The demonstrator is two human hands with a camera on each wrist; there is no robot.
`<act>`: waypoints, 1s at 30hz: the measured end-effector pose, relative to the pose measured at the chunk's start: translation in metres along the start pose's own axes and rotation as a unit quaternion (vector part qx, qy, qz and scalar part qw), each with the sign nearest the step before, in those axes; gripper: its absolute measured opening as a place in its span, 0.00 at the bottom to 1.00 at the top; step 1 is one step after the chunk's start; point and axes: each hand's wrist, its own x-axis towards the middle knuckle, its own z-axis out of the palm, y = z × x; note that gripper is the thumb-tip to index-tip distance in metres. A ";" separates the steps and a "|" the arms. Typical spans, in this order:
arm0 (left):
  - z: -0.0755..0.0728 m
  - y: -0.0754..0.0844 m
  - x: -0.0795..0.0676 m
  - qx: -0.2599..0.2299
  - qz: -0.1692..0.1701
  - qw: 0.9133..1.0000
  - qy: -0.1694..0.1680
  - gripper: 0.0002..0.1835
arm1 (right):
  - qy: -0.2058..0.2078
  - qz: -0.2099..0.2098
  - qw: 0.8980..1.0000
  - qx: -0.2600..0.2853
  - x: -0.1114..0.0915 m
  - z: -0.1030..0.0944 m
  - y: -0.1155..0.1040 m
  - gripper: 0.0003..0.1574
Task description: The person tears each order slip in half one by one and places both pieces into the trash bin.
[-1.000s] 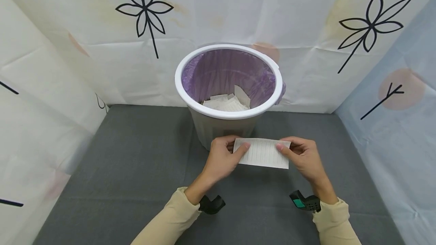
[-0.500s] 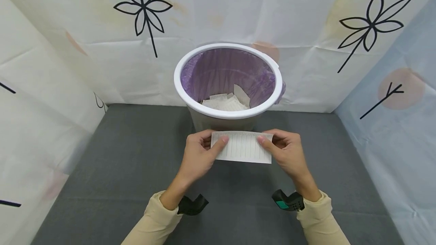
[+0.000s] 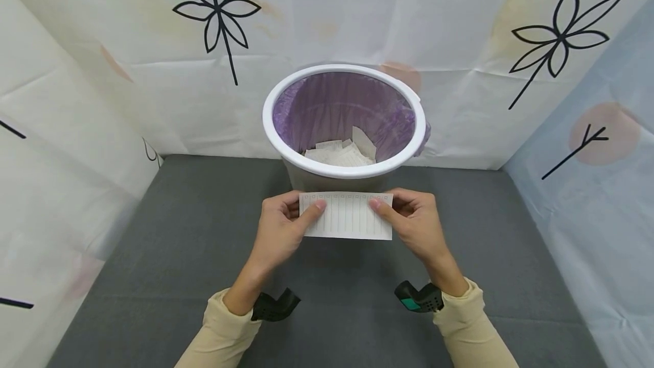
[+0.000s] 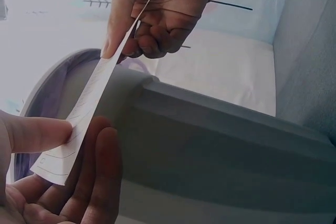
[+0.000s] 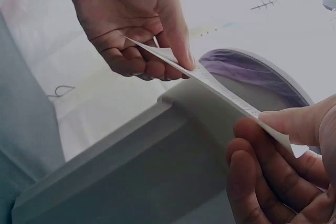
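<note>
A small lined sheet of paper (image 3: 347, 217) is stretched between both hands, in front of the white trash bin (image 3: 343, 172). My left hand (image 3: 278, 229) pinches its left end, thumb on the printed face and fingers behind. The right hand (image 3: 419, 225) pinches the other end the same way. In the left wrist view the paper (image 4: 86, 111) is seen nearly edge-on and slightly bowed. From the right wrist the sheet (image 5: 220, 92) also shows thin, with the bin's side (image 5: 131, 166) behind it. Several paper pieces (image 3: 339, 155) lie inside the bin.
A purple plastic bag (image 3: 342, 101) lines the bin, which stands at the back of the dark grey cloth surface (image 3: 214, 214). White fabric with line-drawn flowers (image 3: 217, 10) hangs behind it and on both sides. Each wrist wears a black camera band (image 3: 276, 305).
Both hands have moved left and slightly up with the paper between them, bringing it in front of the bin. The grip looks the same, and the bin has stayed put.
</note>
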 end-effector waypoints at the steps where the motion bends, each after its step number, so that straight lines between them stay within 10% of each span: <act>1: -0.001 0.000 0.000 0.001 -0.001 1.000 -0.002 0.09 | -0.001 0.000 1.000 0.001 0.000 0.000 0.000 0.03; 19: -0.007 0.002 0.014 -0.152 -0.059 0.984 -0.077 0.11 | -0.001 -0.018 1.000 -0.002 -0.005 0.004 -0.003 0.03; 30: 0.002 0.010 0.011 -0.075 -0.040 0.993 -0.080 0.09 | -0.020 -0.037 0.999 0.002 -0.009 0.007 -0.009 0.03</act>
